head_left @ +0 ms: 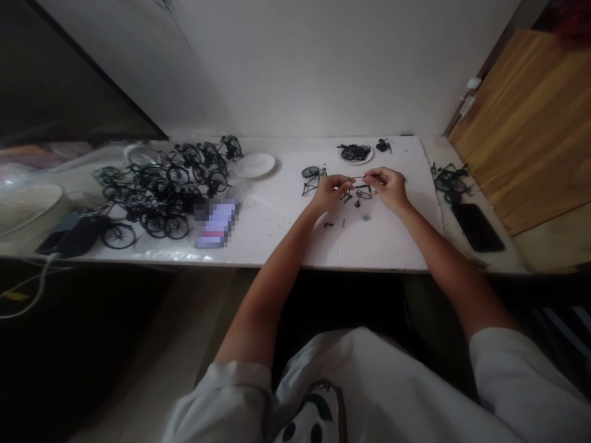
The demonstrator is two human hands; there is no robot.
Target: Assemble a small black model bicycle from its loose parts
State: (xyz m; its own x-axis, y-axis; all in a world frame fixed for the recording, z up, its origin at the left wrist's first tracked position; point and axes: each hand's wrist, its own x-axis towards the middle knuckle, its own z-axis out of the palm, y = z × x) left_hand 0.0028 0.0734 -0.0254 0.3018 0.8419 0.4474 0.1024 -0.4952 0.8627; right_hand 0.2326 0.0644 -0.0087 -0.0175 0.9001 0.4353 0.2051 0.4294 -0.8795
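Both hands are raised over the white work surface [383,246], fingertips facing each other. A thin dark rod-like piece [359,178] spans the small gap between them. My left hand [331,189] pinches one end of it, and my right hand [388,186] pinches the other. Beside my left hand lies a partly built miniature bicycle frame with a wheel [311,176]. Below the hands are several small black parts, among them an oval ring-shaped piece [363,195]. Closer to the front edge rest a small dark part [328,224] and a little round grey piece [365,217].
Many black miniature bicycles [170,178] crowd the left side. Near them are a white plate [257,165] and a phone with a lit, blurred screen [217,223]. A dish of black parts [355,154] stands at the back. On the right lies a dark phone [477,227] beside a wooden board [530,129].
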